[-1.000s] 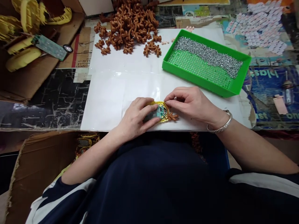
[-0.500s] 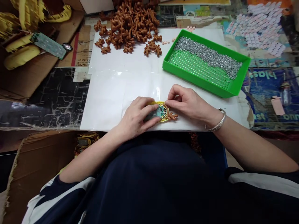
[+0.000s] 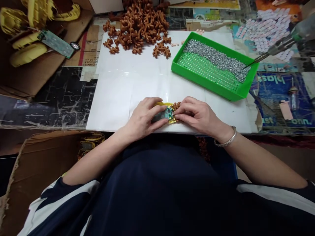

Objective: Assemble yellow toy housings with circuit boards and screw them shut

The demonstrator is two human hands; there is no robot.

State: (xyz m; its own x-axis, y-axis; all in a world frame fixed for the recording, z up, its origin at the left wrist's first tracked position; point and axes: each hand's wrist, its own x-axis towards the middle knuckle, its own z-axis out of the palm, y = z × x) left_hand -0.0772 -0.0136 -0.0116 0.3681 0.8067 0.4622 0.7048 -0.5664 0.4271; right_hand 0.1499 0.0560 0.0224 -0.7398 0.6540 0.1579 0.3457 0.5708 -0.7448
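My left hand (image 3: 147, 115) is closed around a yellow plastic shell (image 3: 173, 121) that lies on the white sheet near the table's front edge. Inside the shell sits a green circuit board (image 3: 169, 112), partly covered by my fingers. At the shell's right end is a brown antler-shaped piece (image 3: 176, 106), half hidden behind my right hand. Thumb and fingers of my right hand (image 3: 197, 114) are pinched together at that same end, by the board's edge. What they hold, if anything, is too small to make out.
Beyond the hands stands a green tray (image 3: 206, 86) of small screws (image 3: 219, 57). A power screwdriver (image 3: 280, 46) hangs over its right end. Brown antler pieces (image 3: 140, 26) are heaped at the back. Yellow shells (image 3: 28, 59) fill a carton (image 3: 71, 31) at left; white printed pieces (image 3: 265, 31) lie at right.
My right hand has moved nearer the shell's end and pinches by the board. The brown antler piece now shows at the far side. A power screwdriver has come into view above the tray.
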